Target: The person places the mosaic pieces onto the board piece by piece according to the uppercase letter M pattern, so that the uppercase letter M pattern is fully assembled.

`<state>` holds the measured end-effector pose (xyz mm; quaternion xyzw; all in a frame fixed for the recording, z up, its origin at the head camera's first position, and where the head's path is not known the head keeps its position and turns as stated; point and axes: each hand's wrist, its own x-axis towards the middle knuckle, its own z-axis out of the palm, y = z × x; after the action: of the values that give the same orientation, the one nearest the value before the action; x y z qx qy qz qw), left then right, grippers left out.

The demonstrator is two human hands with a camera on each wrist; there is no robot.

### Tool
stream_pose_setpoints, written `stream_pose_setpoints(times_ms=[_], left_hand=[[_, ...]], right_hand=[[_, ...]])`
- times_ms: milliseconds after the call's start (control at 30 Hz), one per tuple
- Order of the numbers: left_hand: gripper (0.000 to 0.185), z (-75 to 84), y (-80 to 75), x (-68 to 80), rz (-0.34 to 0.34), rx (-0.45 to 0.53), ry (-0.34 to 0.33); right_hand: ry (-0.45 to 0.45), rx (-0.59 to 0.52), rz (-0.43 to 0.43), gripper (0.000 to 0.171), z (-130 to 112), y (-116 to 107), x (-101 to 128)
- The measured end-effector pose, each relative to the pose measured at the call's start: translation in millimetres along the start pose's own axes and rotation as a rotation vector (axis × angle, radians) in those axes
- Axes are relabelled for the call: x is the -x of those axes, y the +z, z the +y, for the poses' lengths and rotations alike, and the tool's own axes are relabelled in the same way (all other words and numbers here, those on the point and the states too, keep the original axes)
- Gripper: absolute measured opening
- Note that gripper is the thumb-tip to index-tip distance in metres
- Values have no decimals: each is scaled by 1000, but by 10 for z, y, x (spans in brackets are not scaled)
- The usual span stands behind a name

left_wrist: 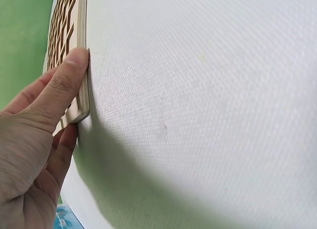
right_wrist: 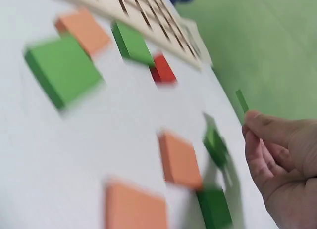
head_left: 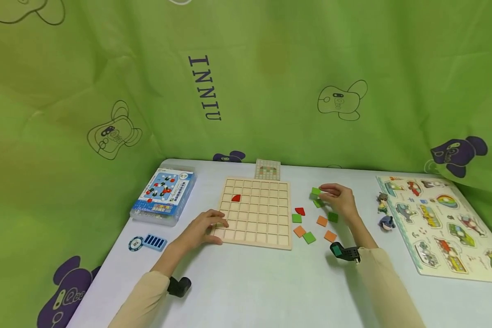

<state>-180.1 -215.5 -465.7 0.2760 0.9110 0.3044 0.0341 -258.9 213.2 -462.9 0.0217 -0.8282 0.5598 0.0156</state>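
A wooden grid board (head_left: pixel 259 212) lies on the table with a red quarter-circle piece (head_left: pixel 236 198) in one of its upper-left cells. My left hand (head_left: pixel 202 228) holds the board's near left corner; in the left wrist view the thumb (left_wrist: pixel 74 61) lies along the front edge and other fingers are around the corner. To the right of the board, my right hand (head_left: pixel 340 200) pinches a green square tile (head_left: pixel 315 191) above the table. Below it lies another green tile (head_left: pixel 318 203). A darker green tile (head_left: pixel 333 217) sits near the right wrist.
Between board and right arm lie orange tiles (head_left: pixel 321 221), green tiles (head_left: pixel 297 218) and a red piece (head_left: pixel 300 211). A patterned card (head_left: pixel 268 169) stands behind the board. At left are a boxed set (head_left: pixel 164 191) and blue pieces (head_left: pixel 155 242); at right, figurines (head_left: pixel 387 222) and a picture puzzle (head_left: pixel 443 223).
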Motion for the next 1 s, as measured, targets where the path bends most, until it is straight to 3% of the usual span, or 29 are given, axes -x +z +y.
stream_pose_setpoints(times_ms=[300, 500, 700, 1000], left_hand=[[41, 14, 0, -8, 4, -5, 5], [41, 19, -9, 6, 9, -4, -3], [41, 23, -7, 7, 8, -4, 2], [41, 38, 4, -1, 15, -11, -7]], right_hand=[[-7, -102, -73, 34, -199, 551, -24], [-69, -147, -119, 32, -325, 915, -43], [-114, -110, -134, 31, -457, 1276, -60], [-274, -4, -134, 25, -496, 1662, -84]])
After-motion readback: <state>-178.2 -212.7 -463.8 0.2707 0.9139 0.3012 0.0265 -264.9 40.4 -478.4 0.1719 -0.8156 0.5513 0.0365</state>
